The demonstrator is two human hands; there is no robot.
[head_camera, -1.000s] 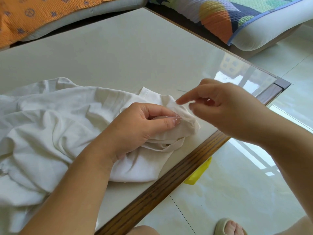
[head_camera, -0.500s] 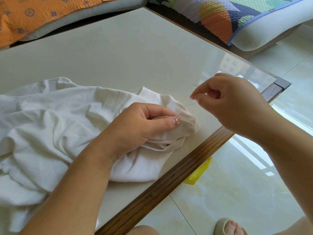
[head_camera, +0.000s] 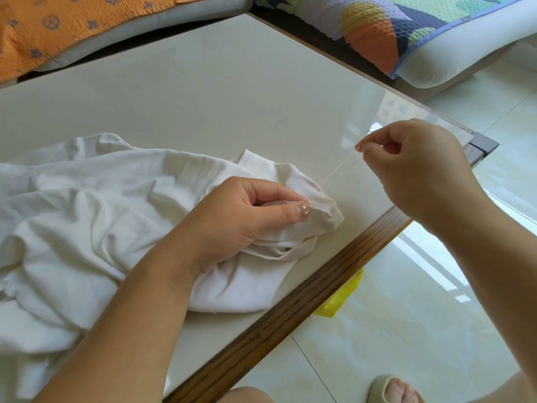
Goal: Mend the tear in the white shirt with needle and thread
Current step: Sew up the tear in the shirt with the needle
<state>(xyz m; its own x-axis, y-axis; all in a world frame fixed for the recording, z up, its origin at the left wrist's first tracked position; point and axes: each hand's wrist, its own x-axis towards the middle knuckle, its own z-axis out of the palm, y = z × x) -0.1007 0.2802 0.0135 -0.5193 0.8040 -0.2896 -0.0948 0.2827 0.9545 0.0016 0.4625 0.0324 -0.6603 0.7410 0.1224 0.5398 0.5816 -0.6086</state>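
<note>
Pinching the white shirt (head_camera: 87, 213) in my left hand (head_camera: 241, 216), I am holding the thread (head_camera: 334, 173) taut, pinched in my right hand (head_camera: 415, 170), and risking a puckered tear if I pull harder.

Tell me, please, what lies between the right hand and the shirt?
In the head view, a thin thread runs from the right hand to the shirt fold the left hand pinches, above bare table.

Cream, glossy counter (head_camera: 232, 97) with a dark wooden edge (head_camera: 290, 318), standing on a pale tiled floor (head_camera: 406, 330) that reflects bright daylight. Behind it lie an orange patterned cushion (head_camera: 58, 24) and a multicoloured quilted cushion (head_camera: 392, 27). A yellow object (head_camera: 340, 298) lies below the edge.
</note>
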